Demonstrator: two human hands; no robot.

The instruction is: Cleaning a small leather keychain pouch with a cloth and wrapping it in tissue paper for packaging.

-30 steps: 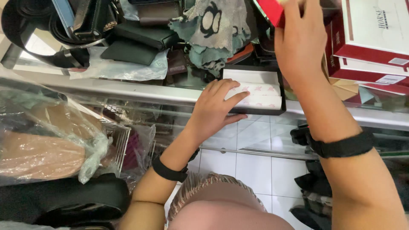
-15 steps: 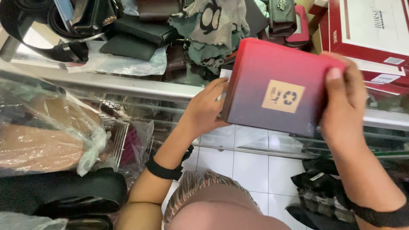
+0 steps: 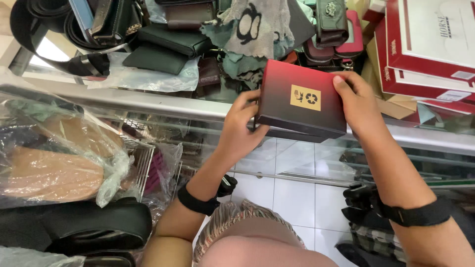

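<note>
Box lid (image 3: 302, 101): red fading to black, gold square label with dark symbols. Cloth (image 3: 257, 29): grey-green, black animal print. Wallets (image 3: 168, 47): dark green. Stacked boxes (image 3: 425, 44): red and white. Wristbands (image 3: 418, 215): black. Floor tiles (image 3: 297, 193): white.

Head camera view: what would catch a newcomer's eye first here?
A red-to-black box lid with a gold square sits at centre, held between the left hand and right hand over a glass counter. Behind it lie piled dark wallets; red and white boxes are stacked top right.
</note>
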